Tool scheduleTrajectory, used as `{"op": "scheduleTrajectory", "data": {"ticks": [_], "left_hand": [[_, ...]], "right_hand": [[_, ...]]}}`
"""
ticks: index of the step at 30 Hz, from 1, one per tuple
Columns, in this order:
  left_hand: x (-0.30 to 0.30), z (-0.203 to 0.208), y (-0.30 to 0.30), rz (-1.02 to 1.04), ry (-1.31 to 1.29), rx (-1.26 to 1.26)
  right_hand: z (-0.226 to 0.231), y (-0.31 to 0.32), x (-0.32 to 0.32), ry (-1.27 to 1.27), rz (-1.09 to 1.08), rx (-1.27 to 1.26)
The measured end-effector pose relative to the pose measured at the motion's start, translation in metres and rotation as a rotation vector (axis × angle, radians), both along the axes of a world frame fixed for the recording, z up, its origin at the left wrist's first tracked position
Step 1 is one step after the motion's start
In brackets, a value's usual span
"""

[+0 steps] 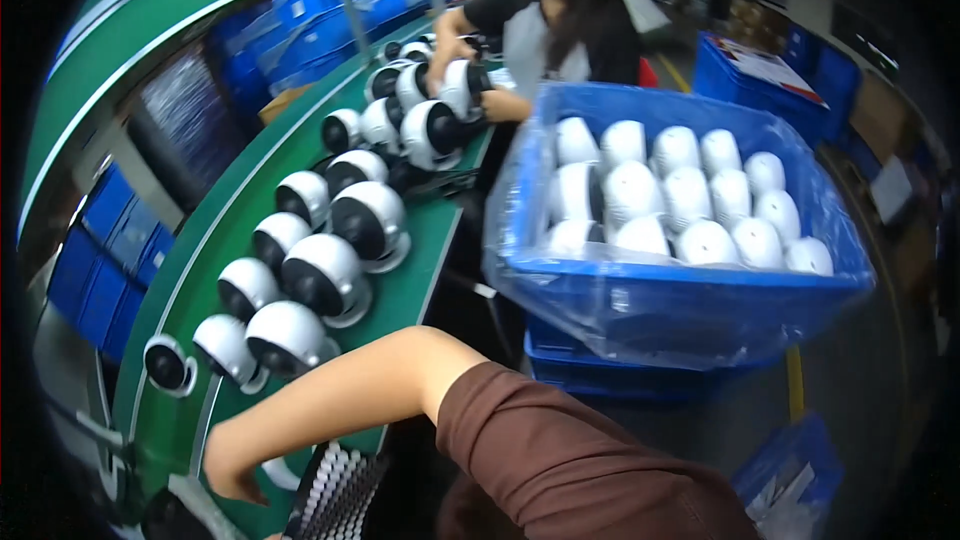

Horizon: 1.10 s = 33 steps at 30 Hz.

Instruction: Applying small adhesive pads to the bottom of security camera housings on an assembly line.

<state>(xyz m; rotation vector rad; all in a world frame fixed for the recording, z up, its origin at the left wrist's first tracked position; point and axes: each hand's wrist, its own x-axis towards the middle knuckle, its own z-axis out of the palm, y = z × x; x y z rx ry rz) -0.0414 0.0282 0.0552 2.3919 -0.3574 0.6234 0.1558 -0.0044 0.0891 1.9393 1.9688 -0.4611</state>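
Note:
My right arm, in a brown sleeve, reaches across to the lower left. My right hand (232, 465) hangs bent over the near end of the green bench, blurred and partly out of sight; whether its fingers grip anything does not show. Beside it lies a black round part with a pale wrapping (195, 502). A curved white piece (282, 474) shows just right of the fingers, next to a black tray with rows of white dots (335, 490). Farther up stand several white dome units with black fronts (320, 275). My left hand is outside the picture.
A plastic-lined blue bin (690, 285) holding several white domes (632, 185) stands to the right on another blue crate. Across the bench end, a co-worker (560, 20) handles similar units. The green bench (415, 295) has a raised edge strip; blue crates (105, 230) line the left.

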Motion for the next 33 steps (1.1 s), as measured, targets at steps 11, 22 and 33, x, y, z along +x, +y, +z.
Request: {"op": "scheduleTrajectory", "data": {"ticks": [11,22,33], "left_hand": [[0.002,0.002,-0.017,0.162,0.2,-0.13],[0.015,-0.006,-0.037,0.135,0.22,-0.243],[0.043,-0.019,-0.047,0.068,0.132,0.005]], "right_hand": [[-0.073,-0.059,-0.013,0.219,-0.127,0.484],[-0.022,-0.225,0.014,-0.05,-0.539,1.322],[-0.036,-0.171,-0.053,0.685,-0.181,0.999]]}}
